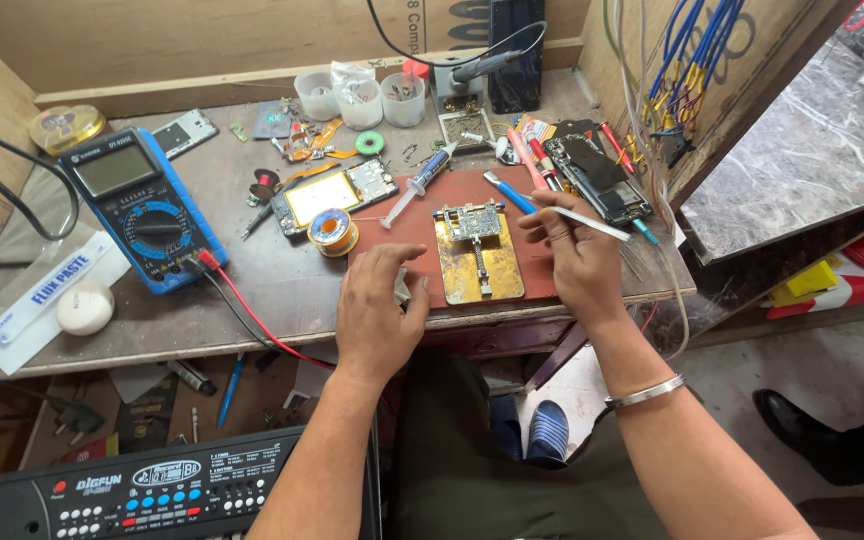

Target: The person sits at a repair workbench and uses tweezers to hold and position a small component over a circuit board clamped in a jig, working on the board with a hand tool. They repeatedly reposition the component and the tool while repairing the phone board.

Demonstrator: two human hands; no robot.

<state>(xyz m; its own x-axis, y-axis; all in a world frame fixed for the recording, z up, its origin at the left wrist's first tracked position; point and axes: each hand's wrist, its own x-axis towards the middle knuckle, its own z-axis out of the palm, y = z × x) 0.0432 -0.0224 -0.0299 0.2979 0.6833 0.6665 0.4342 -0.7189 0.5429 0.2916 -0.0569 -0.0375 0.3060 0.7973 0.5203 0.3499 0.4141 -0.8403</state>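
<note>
I see the worn grey wooden workbench (282, 290) w/ a reddish-brown rubber mat (407, 240); on it a brass-coloured board-holder jig (479, 262) clamps a small circuit board (471, 221) at its top end. Board looks mounted; no tool tip on it yet, so work on it seems undone. L hand (380, 315) lies flat, fingers spread, at the mat's left edge, just beside the jig. R hand (574, 255) pinches a thin white-handled tool (592, 222), right of the jig, near the board, apart.
</note>
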